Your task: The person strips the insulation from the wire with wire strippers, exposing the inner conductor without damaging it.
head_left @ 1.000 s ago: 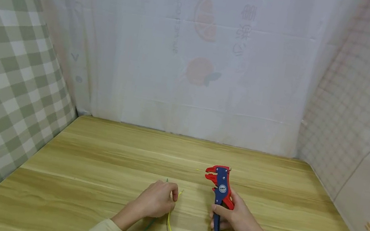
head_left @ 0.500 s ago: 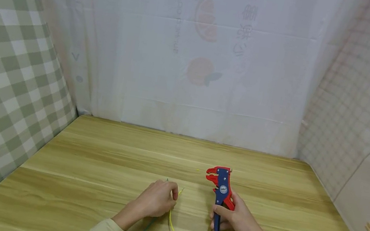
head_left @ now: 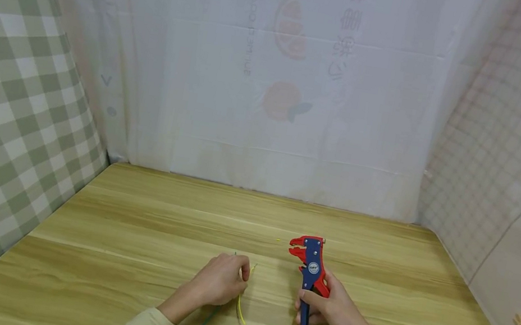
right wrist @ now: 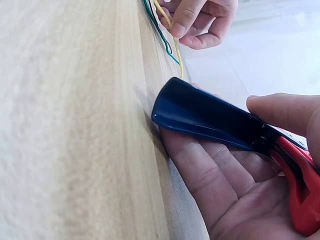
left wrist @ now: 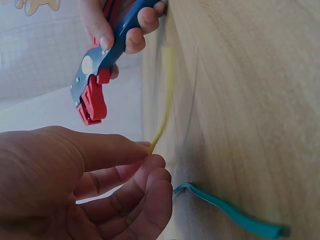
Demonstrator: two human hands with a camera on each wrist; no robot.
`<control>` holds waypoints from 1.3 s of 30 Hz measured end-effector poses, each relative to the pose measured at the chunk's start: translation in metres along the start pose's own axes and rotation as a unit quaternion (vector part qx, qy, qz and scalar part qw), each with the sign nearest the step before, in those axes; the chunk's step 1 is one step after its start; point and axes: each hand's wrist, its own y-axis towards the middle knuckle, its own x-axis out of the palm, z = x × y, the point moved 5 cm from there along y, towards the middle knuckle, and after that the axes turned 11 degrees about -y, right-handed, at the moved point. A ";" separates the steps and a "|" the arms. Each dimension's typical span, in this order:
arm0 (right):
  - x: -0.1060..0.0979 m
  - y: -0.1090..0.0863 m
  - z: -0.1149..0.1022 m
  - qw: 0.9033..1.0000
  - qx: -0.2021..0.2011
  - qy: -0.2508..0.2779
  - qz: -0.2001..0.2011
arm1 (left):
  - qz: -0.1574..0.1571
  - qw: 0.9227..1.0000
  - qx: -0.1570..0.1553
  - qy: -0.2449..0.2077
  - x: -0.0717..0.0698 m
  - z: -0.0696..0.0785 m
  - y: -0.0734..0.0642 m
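Note:
My left hand (head_left: 223,280) pinches a yellow wire (left wrist: 165,115) between thumb and forefinger, close over the table. A green wire (left wrist: 225,207) lies on the wood beneath that hand, partly hidden by it in the head view. To the right, my right hand (head_left: 332,304) holds a wire stripper (head_left: 313,262) with a blue body and red jaws. Its jaws point up and to the left, parted and with nothing between them. The right fingers wrap under the blue handle (right wrist: 210,115), while the thumb lies along its upper side.
A tiny yellow scrap (head_left: 278,240) lies on the wooden table (head_left: 153,225) left of the stripper's jaws. White sheeting (head_left: 200,90) stands along the back edge, a green checked cloth (head_left: 15,61) at left and a patterned sheet (head_left: 510,168) at right.
Both hands keep nearly the same place. The yellow wire's tip shifts very slightly left, and the wire stripper dips a little toward me.

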 end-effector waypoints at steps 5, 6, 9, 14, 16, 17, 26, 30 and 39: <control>0.000 0.000 0.001 1.000 -0.002 -0.001 -0.002 | 0.004 1.000 0.000 0.003 -0.003 0.000 0.001; 0.000 0.000 0.001 1.000 -0.002 -0.001 -0.002 | 0.007 1.000 -0.001 0.003 -0.005 0.000 0.001; 0.000 0.001 0.000 1.000 -0.004 -0.001 -0.004 | 0.026 1.000 -0.003 0.011 -0.016 0.001 0.001; -0.001 0.002 0.000 1.000 -0.006 -0.003 -0.006 | 0.056 0.998 -0.016 0.038 -0.035 0.001 0.001; -0.001 0.002 0.000 1.000 -0.004 -0.005 -0.005 | 0.057 0.997 -0.021 0.045 -0.038 -0.001 0.001; -0.001 0.001 0.001 1.000 -0.005 -0.006 -0.005 | 0.057 0.997 -0.021 0.049 -0.038 -0.001 0.001; 0.000 0.002 0.002 1.000 -0.008 -0.005 -0.007 | 0.055 0.994 -0.034 0.090 -0.019 -0.012 0.003; 0.000 0.002 0.001 1.000 -0.007 -0.005 -0.007 | 0.062 0.992 -0.045 0.103 -0.014 -0.013 0.001; -0.001 0.001 0.001 1.000 -0.005 -0.001 -0.003 | 0.065 0.991 -0.030 0.111 -0.011 -0.008 0.000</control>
